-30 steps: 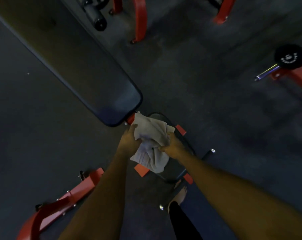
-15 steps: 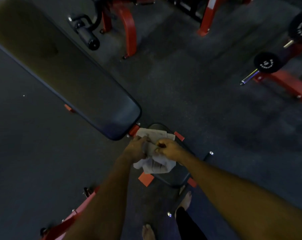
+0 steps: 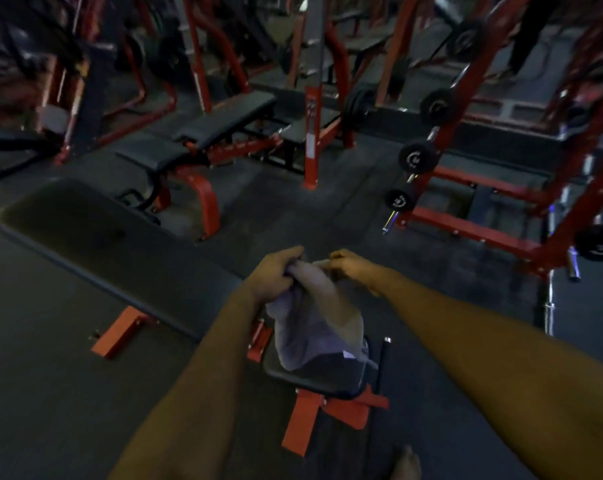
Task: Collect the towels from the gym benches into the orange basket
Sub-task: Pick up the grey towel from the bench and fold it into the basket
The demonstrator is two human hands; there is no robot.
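Once low over the seat (image 3: 327,381), towel (image 3: 313,323) now higher.

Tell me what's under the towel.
The towel, held by left hand and right hand, hangs over the black seat pad and its orange frame. The pad's far part is covered.

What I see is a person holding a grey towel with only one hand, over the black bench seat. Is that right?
Not quite: both hands hold it. The head view shows the left hand gripping the grey towel and the right hand pinching its top edge, over the black bench seat.
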